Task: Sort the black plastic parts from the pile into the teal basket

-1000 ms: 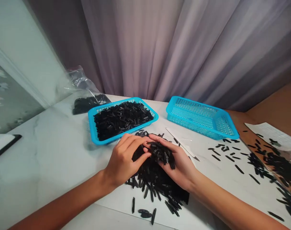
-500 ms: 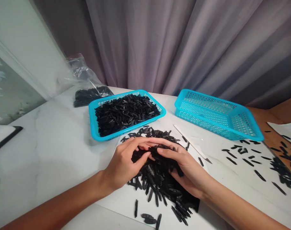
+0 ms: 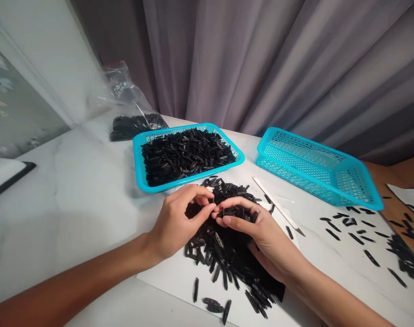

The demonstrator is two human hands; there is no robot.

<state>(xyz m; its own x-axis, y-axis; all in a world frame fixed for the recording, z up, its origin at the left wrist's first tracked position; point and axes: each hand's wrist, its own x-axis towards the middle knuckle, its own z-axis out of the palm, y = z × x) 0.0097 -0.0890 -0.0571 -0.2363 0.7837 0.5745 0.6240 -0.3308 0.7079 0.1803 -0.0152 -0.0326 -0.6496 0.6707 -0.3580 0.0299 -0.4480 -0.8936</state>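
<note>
My right hand (image 3: 261,227) is cupped around several small, narrow black pieces (image 3: 239,211), with the thumb closed over them. Thumb and fingers of my left hand (image 3: 181,218) come together in a pinch that meets the right fingertips; whatever lies in that pinch is too small to make out. Under both hands spreads a heap of black pieces (image 3: 224,254) on a white sheet (image 3: 169,286). Just beyond the hands stands a blue basket (image 3: 189,180) filled with similar black pieces.
To the right is a second blue basket (image 3: 316,165). Between it and the heap lies a white-handled knife (image 3: 277,204). Scattered black pieces (image 3: 372,258) lie at the right. A clear plastic bag (image 3: 135,111) holding black pieces rests behind the filled basket.
My left fingers have drawn back from over the right hand into a pinch at its fingertips. The right hand has closed more around its pieces. The view has tilted slightly.
</note>
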